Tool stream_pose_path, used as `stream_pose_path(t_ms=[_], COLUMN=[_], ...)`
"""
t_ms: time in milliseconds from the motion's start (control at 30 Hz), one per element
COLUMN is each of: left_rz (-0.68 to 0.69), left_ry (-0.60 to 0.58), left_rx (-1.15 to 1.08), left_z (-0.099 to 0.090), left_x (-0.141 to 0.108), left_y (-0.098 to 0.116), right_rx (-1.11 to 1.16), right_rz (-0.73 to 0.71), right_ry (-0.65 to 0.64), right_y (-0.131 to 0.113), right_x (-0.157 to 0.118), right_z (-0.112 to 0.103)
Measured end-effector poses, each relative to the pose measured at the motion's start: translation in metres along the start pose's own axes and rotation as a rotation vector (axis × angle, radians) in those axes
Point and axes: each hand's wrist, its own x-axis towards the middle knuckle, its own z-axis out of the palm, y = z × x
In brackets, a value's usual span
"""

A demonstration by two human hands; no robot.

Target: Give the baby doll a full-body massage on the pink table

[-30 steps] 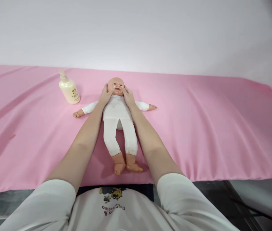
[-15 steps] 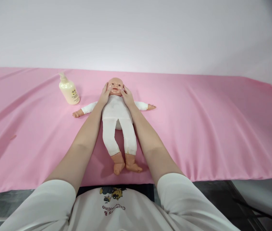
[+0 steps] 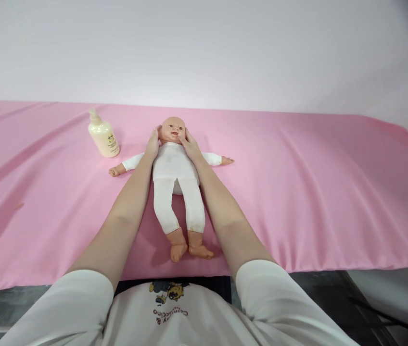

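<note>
A baby doll (image 3: pixel 175 163) in a white cloth suit lies on its back, arms spread and feet towards me. My left hand (image 3: pixel 153 142) cups the left side of its head, the thumb no longer over the cheek and the fingers partly hidden behind the head. On the other side, my right hand (image 3: pixel 190 144) holds the head with its thumb on the cheek near the mouth. The doll's head is turned slightly to the right between my palms. My forearms run along both sides of its body, over its spread arms.
A cream-coloured pump bottle (image 3: pixel 104 138) stands on the left, near the doll's outstretched hand. Pink cloth (image 3: pixel 298 192) with folds covers the table. Behind the table rises a pale wall (image 3: pixel 204 53).
The doll's head has turned a little to the right. My left thumb has moved off the cheek, and the left hand has slid slightly outward along the head. The bottle stays put.
</note>
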Motion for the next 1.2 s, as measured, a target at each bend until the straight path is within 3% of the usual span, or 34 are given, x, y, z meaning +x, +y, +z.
stream_pose_path(t_ms=[267,467,733,1033,1200], left_rz=[0.077,0.019,0.073,0.073,-0.04], left_ry=[0.027,0.036,-0.029,-0.024,0.026], left_rx=[0.252,0.084,0.164,0.117,0.047], left_z=[0.001,-0.002,0.002,0.003,0.005], left_x=[0.001,-0.001,-0.004,0.001,-0.003], left_y=[0.004,0.005,0.007,0.006,0.013], right_rx=[-0.003,0.045,0.027,0.046,0.122], right_rz=[0.028,0.03,0.012,0.023,0.018], right_ry=[-0.005,0.011,-0.024,-0.002,-0.003], right_y=[0.0,0.002,0.001,0.004,0.001], right_x=[0.0,0.003,-0.001,0.003,0.001], right_z=[0.001,0.002,-0.001,0.002,0.001])
